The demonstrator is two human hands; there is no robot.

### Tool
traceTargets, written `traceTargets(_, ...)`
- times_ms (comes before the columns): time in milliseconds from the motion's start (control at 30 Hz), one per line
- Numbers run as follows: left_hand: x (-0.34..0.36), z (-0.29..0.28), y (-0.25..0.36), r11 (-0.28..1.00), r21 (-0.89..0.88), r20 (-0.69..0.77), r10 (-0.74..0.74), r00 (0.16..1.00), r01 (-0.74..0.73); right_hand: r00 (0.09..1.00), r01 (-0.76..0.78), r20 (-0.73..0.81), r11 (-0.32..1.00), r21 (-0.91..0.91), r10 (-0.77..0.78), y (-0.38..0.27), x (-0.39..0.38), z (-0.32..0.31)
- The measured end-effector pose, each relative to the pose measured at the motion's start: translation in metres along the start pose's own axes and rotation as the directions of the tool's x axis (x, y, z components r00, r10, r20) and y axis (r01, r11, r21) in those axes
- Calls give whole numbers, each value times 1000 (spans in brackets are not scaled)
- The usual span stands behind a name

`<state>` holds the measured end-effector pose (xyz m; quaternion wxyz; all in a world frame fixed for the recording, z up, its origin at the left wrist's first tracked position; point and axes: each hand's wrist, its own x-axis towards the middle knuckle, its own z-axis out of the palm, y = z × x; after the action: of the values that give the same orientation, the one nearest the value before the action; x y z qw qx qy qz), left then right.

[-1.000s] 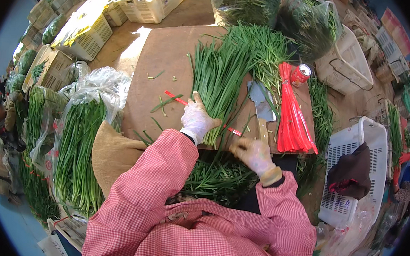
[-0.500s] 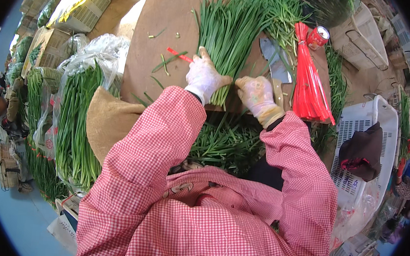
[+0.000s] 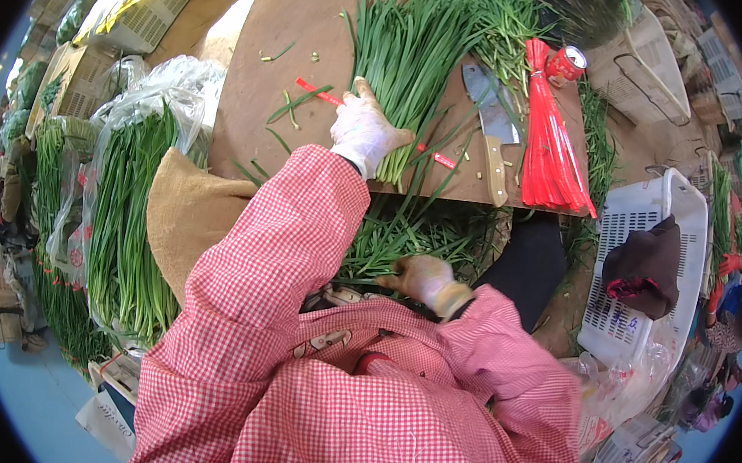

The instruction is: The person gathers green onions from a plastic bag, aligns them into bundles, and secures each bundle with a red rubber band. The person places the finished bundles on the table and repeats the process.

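My left hand [image 3: 367, 130], in a pale stained glove, grips a bundle of garlic chives [image 3: 412, 59] near its cut ends on the board. A red tie strip [image 3: 443, 160] runs beneath the bundle, its ends showing on both sides. My right hand [image 3: 426, 282], also gloved, is low by my lap, over loose green leaves [image 3: 401, 243] below the board's near edge. Its fingers look curled; whether they hold anything is hard to see. Right of the bundle lies a broad knife [image 3: 492, 123] with a wooden handle, next to a sheaf of red tie strips [image 3: 554, 151].
The brown board [image 3: 275, 11] carries leaf scraps, more loose chives [image 3: 495, 22] and a red can [image 3: 567, 65]. Bagged chives [image 3: 129, 219] and a tan cloth [image 3: 191, 216] are at left. A white crate [image 3: 627, 280] holding a dark cloth [image 3: 646, 266] stands at right.
My right hand has moved from beside the bundle, near the knife handle, down toward my lap. My left hand stays on the chives. The red strip's right end is now visible.
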<state>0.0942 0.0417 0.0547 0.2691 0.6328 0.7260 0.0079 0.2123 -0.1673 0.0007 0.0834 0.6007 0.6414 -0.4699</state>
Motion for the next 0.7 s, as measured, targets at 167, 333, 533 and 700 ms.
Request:
traceTargets(167, -1, 1, -3, 999, -9, -23, 44, 999, -44, 937, -178, -20, 525, 832, 350, 11, 42, 68)
traceTargets(333, 0, 1, -3, 999, 9, -21, 39, 999, -39, 953, -96, -47, 445, 890, 299, 16, 15, 45)
traceTargets(533, 5, 4, -11, 997, -28, -36, 75, 997, -76, 875, 429, -483, 416, 802, 28, 38, -117, -90)
traceTargets(700, 9, 5, -13, 995, -38, -45, 96, 994, -97, 591, 605, -781, 530, 594, 200, 36, -139, -201)
